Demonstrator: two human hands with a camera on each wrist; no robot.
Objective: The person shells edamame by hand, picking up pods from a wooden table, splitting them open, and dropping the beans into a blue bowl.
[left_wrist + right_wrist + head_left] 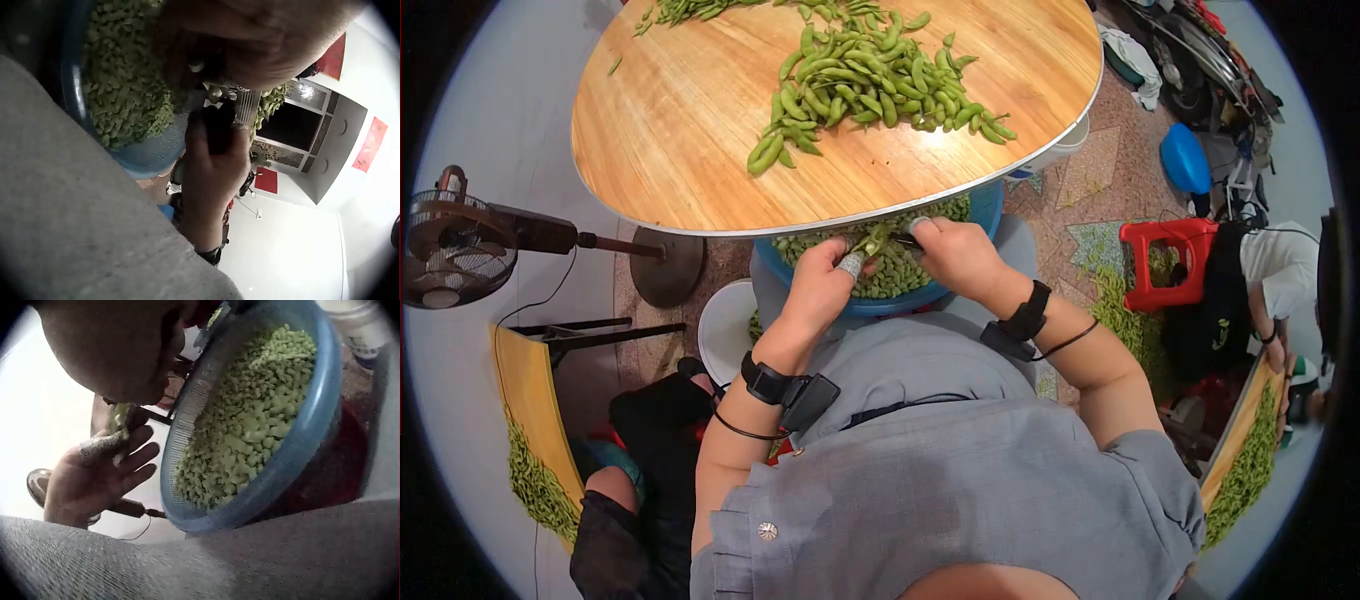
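In the head view my left hand (818, 287) pinches a green soybean pod (875, 240) over a blue basket (992, 215). A pale wrap (103, 445) covers its thumb, while the other fingers spread loosely in the right wrist view. My right hand (962, 258) meets the pod from the other side, fingers curled round a small dark object (907, 241) whose kind I cannot tell. Shelled green beans (250, 425) fill much of the basket below both hands. The left wrist view shows the right hand's thumb and fingers close to the left hand, with the pod mostly hidden.
A wooden table (670, 130) bearing a heap of pods (870, 80) overhangs the basket's far side. A white bucket (728, 330) stands at the left, near a fan (460, 240). To the right are a red stool (1140, 265), scattered pods (1115, 310) and another person (1280, 270).
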